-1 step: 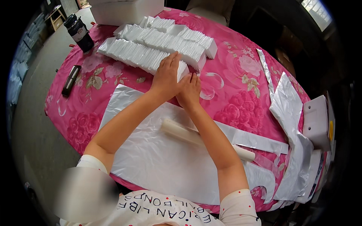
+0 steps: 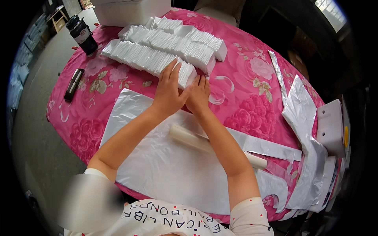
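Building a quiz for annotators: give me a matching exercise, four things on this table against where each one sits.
Things:
1. white packet rows
2. black bottle
3. pale roll
4. silver strips

Places:
A. far left corner
B. on the translucent sheet, under the right forearm
C. under both hands
D. right edge of the table

Pairs: 1-C, 2-A, 3-B, 4-D

two hands (image 2: 169, 92), two rows of white packets (image 2: 149, 59), one roll (image 2: 197, 141), one dark bottle (image 2: 82, 33).

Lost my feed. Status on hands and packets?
Left hand flat on white packet row end. Right hand beside it, touching. Roll under forearms, nothing blocking.
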### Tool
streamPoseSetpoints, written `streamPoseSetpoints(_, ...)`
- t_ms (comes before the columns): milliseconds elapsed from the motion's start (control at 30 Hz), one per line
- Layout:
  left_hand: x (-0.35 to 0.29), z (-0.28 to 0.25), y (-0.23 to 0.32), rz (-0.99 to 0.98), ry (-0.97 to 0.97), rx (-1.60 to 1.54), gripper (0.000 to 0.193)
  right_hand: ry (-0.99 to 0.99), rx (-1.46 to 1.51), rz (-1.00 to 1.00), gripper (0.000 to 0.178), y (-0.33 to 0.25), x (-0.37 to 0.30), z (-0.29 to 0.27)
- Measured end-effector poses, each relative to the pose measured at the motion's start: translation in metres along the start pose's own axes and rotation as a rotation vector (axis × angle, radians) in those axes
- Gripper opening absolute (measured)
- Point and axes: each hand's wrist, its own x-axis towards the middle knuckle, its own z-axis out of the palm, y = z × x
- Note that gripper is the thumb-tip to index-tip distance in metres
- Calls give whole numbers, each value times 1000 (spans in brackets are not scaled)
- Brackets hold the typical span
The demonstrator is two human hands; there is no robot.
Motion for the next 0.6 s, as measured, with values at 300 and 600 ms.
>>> streamPoseSetpoints(300,-59,21,-7,-356,-188,-227,79,20,33,1,93,-5,15,-21)
streamPoseSetpoints(600,-36,39,-13,-516,-265,-314,86,-31,-39,24,80,-3,10,-24)
